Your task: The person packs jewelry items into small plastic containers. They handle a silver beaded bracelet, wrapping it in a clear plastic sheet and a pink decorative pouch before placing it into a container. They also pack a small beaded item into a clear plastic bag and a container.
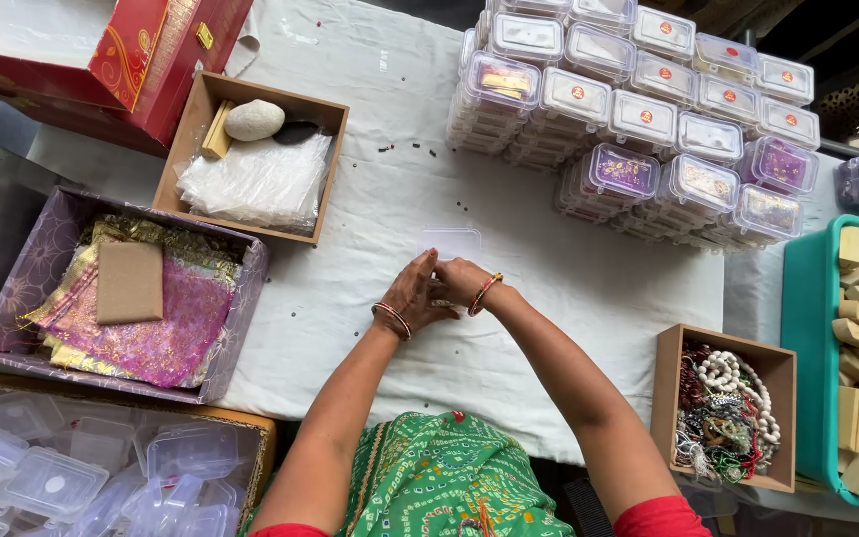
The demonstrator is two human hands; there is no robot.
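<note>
At table centre, left hand (pixel 412 296) and right hand (pixel 457 281) pinch something small, hidden. The small clear plastic box (pixel 448 241) at twelve o'clock looks light, brittle; grip its rim.

white-clothed table (pixel 390 189) with boxes of pouches (pixel 12 298), plastic bags (pixel 186 134), beads (pixel 670 383), stacked clear containers (pixel 638 119)

Lighting even and bright — soft daylight, faint shadows only. White cloth (pixel 380 199) near overexposed. Mild glare on stacked clear boxes (pixel 638 119). Focus sharp centrally — slight wide-angle bending at edges.
</note>
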